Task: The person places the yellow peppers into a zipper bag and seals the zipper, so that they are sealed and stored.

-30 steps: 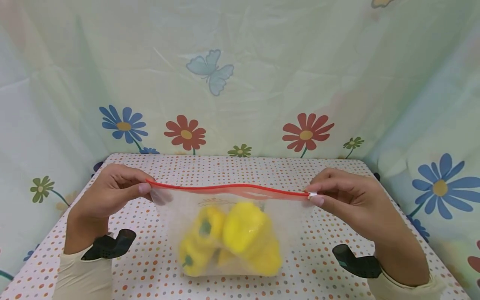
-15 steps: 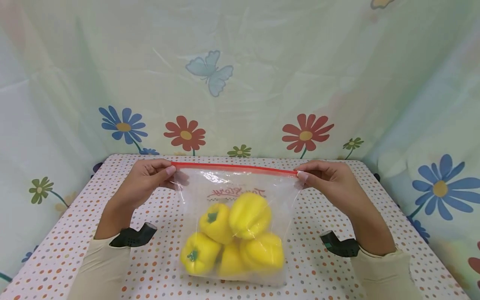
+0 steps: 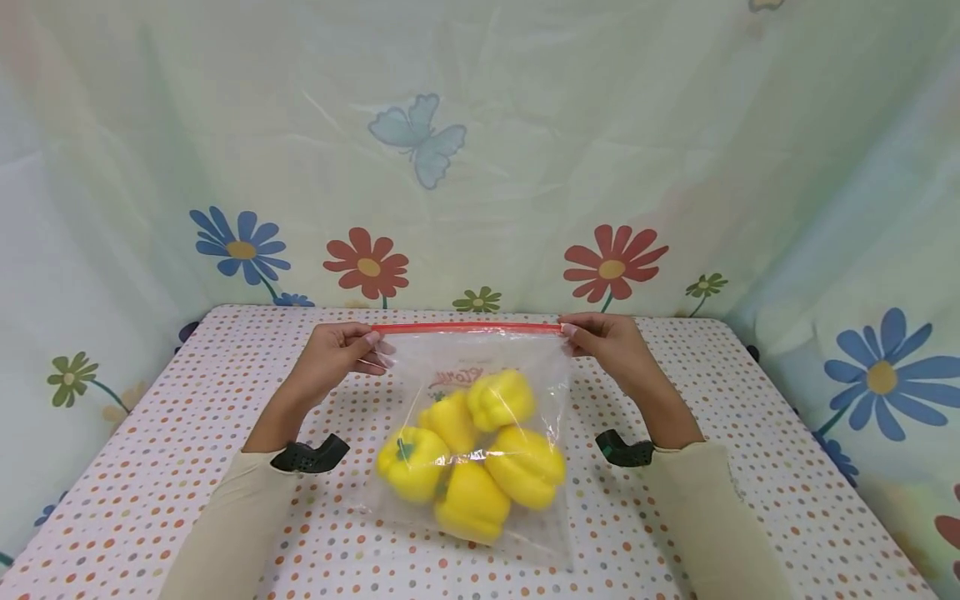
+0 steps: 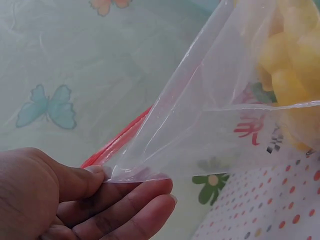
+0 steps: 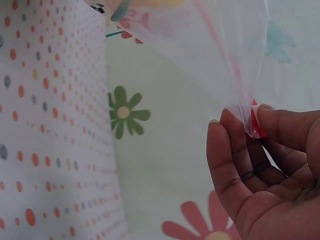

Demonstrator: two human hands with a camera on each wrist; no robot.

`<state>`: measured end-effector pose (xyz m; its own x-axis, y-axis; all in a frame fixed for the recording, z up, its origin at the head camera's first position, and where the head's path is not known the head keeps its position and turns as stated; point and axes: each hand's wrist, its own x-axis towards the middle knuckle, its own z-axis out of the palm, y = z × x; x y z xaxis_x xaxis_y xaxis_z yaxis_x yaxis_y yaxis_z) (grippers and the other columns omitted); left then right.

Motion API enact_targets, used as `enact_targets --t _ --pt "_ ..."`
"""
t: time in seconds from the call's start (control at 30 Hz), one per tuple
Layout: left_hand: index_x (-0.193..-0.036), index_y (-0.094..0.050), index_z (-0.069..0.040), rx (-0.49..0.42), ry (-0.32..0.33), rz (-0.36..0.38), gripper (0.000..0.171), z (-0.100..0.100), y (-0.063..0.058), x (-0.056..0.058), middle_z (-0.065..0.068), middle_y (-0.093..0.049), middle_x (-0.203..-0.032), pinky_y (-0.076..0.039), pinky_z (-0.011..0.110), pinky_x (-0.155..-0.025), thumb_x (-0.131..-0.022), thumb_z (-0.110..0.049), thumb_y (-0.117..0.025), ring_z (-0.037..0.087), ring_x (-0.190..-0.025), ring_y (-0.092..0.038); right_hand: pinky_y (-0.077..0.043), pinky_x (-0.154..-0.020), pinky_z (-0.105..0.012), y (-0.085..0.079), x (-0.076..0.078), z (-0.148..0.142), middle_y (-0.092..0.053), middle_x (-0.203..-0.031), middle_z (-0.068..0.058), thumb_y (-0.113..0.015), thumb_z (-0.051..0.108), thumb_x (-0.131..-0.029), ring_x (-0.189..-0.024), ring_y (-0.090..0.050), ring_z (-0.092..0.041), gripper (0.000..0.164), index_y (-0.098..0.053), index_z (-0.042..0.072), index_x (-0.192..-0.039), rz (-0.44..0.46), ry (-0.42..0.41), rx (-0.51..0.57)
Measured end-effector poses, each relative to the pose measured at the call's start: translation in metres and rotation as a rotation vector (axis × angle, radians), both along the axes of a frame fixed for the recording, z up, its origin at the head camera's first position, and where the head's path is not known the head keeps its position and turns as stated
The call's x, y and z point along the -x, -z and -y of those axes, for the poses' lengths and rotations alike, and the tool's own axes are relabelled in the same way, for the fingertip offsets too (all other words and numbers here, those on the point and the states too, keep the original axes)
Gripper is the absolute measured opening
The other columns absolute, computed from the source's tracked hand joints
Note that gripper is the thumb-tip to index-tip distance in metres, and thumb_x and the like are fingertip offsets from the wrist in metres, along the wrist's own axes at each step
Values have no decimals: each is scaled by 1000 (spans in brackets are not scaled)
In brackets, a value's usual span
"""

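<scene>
A clear zip bag [image 3: 408, 358] with a red zip strip [image 3: 465, 327] along its top holds several yellow bell peppers [image 3: 472, 504]. It leans back over the middle of the table in the head view, the peppers spread in its lower part. My left hand [image 3: 330, 354] pinches the bag's top left corner between thumb and fingers. At the top right corner, my right hand [image 3: 613, 343] pinches the end of the red strip. In the right wrist view the bag's corner gathers into folds at my thumb. Red lettering shows through the plastic, partly covered by peppers.
The table [image 3: 795, 500] wears a white cloth with coloured dots. Behind it and at both sides hangs a pale curtain [image 3: 540, 150] printed with flowers and a butterfly. A black wrist camera [image 3: 311, 456] is on the left forearm, another [image 3: 624, 450] on the right.
Both hands have moved farther from me and closer together, still pinching the bag's top corners. The bag has gone from upright to leaning back, and the peppers have shifted and spread inside.
</scene>
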<state>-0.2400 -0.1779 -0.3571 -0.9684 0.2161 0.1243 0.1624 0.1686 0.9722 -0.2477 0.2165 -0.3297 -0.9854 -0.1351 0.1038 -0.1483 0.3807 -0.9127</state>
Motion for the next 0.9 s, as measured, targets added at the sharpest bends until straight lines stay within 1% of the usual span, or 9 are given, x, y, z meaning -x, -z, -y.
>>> enact_targets --t 0.2,0.37,0.5,0.6,0.67,0.7,0.8,0.83,0.9 --pt "-113 -62 8 2 -71 114 31 -5 14 11 18 -70 -95 -57 40 -73 -97 -18 -59 25 -78 -71 -55 -84 -34 23 18 2 -64 -111 -19 -62 23 -95 -84 -66 -20 38 -63 -3 -123 59 39 12" --pt "-114 -60 8 1 -118 206 33 -6 25 20 16 -70 -88 -58 37 -71 -98 -20 -58 24 -75 -71 -55 -84 -34 38 31 6 -61 -120 -18 -60 19 -97 -88 -64 -21 37 -61 -2 -128 162 60 27" --pt "-123 -57 6 58 -134 252 38 -5 30 22 17 -69 -91 -58 37 -73 -100 -25 -54 24 -78 -70 -54 -87 -35 46 33 6 -56 -130 -18 -55 13 -98 -97 -63 -25 38 -55 1 -135 250 64 25" --pt "-127 -55 4 107 -149 269 40 0 33 22 17 -69 -96 -58 38 -74 -102 -27 -50 25 -81 -70 -52 -90 -37 50 32 3 -53 -134 -19 -53 11 -97 -104 -62 -28 43 -51 3 -139 282 61 -6" --pt "-128 -54 5 132 -153 268 41 4 34 21 18 -69 -98 -58 38 -75 -103 -27 -46 27 -83 -70 -52 -90 -37 53 32 -2 -52 -135 -20 -54 14 -97 -106 -61 -29 45 -48 3 -141 266 51 -9" --pt "-127 -55 5 147 -155 262 41 6 34 21 19 -68 -99 -57 38 -75 -104 -27 -45 28 -84 -70 -53 -89 -37 59 35 -7 -53 -134 -20 -55 17 -98 -106 -62 -29 46 -48 2 -141 239 35 3" --pt "-127 -54 7 206 -138 225 41 13 34 18 21 -67 -102 -57 39 -77 -105 -25 -42 31 -88 -69 -53 -88 -35 63 37 -18 -55 -131 -19 -57 30 -98 -107 -64 -25 52 -48 1 -141 160 1 7" --pt "-126 -55 7 249 -131 198 42 16 33 18 21 -67 -103 -57 39 -78 -105 -26 -41 30 -90 -69 -53 -87 -34 67 42 -24 -57 -129 -18 -57 33 -98 -106 -64 -24 53 -50 1 -139 125 -13 18" --pt "-124 -58 7 348 -120 131 42 20 30 18 20 -67 -105 -57 39 -78 -104 -26 -42 30 -90 -68 -53 -87 -33 64 43 -31 -60 -126 -16 -57 37 -97 -106 -65 -23 55 -52 1 -138 73 -27 9"
